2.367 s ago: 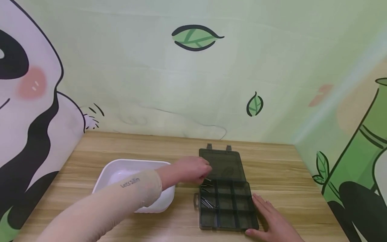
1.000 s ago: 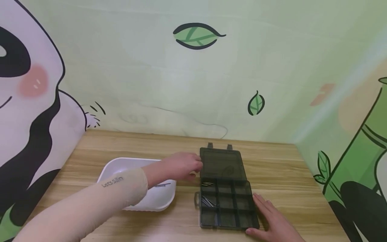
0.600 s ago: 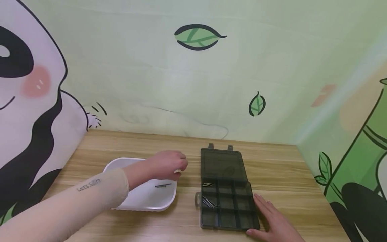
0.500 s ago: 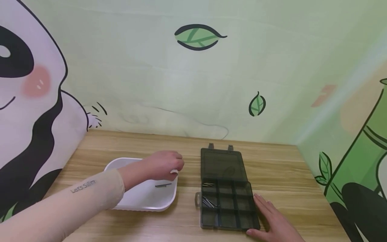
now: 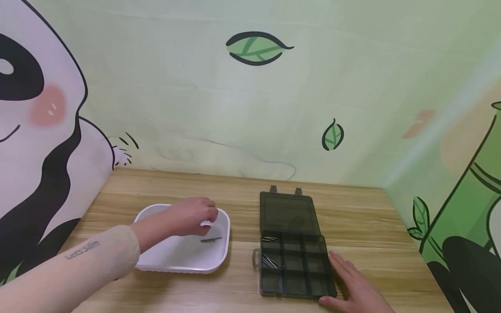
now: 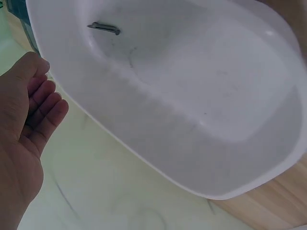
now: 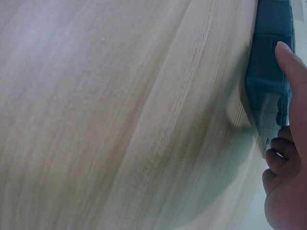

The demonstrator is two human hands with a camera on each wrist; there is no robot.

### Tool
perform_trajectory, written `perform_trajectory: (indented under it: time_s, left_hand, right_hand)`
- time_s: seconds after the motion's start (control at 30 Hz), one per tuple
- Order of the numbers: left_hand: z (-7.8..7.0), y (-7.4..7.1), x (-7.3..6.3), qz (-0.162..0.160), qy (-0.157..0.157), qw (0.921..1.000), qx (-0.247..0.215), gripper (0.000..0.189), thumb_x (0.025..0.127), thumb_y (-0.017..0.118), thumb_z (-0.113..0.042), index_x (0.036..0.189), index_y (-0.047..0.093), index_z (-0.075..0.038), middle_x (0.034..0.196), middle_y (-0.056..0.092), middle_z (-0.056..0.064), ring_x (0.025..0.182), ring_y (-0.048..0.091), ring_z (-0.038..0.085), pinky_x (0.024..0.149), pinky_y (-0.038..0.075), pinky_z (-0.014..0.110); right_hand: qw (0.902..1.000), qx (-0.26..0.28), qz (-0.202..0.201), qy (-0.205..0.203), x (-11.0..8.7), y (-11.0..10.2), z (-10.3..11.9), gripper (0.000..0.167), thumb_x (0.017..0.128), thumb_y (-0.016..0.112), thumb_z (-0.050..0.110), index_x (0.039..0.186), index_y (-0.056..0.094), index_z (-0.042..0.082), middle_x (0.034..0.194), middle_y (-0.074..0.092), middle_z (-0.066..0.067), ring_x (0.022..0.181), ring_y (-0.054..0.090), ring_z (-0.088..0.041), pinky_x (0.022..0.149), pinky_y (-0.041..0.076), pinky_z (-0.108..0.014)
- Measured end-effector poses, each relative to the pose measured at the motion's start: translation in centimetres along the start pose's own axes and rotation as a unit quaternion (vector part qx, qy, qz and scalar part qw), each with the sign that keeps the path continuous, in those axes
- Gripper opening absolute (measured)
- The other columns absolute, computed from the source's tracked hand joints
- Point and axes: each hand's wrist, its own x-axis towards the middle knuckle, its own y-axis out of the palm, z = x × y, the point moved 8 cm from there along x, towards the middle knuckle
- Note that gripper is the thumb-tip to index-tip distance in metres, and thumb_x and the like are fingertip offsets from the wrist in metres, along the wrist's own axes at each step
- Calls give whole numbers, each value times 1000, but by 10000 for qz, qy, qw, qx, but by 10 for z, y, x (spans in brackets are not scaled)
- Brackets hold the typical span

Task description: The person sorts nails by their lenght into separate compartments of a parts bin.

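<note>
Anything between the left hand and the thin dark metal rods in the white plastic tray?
Nothing visible: the left hand appears above the open-topped white plastic tray, and no object covers the thin dark metal rods inside.

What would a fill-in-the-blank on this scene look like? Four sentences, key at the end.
The tray is coloured ____. The lid of the box is ____. The box is divided into ____ compartments. The hand touching the box is the person's ____ one.
Missing words: white; open; nine; right.
</note>
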Motion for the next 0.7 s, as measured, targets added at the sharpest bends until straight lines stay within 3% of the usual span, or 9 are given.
perform_trajectory:
  time_s: [0.33, 0.7]
  left_hand:
    - [10, 20, -15, 102, -304, 9995, -83, 17, 81, 85, -11, 87, 69, -12, 81, 58, -6, 70, 50, 10, 64, 48, 27]
    - [18, 41, -25, -81, -423, 9988, -240, 21, 77, 85, -10, 81, 65, -13, 78, 52, -7, 65, 47, 9, 60, 46, 27]
  right_hand:
    - [10000, -18, 34, 46, 0, 0, 0, 115, 83, 77, 72, 166, 34, 4, 170, 35, -21, 150, 36, -56, 114, 37, -70]
    - [9999, -5, 66, 88, 0, 0, -1, 115, 83, 77, 72, 166, 34, 4, 170, 35, -21, 150, 36, -57, 113, 37, -71]
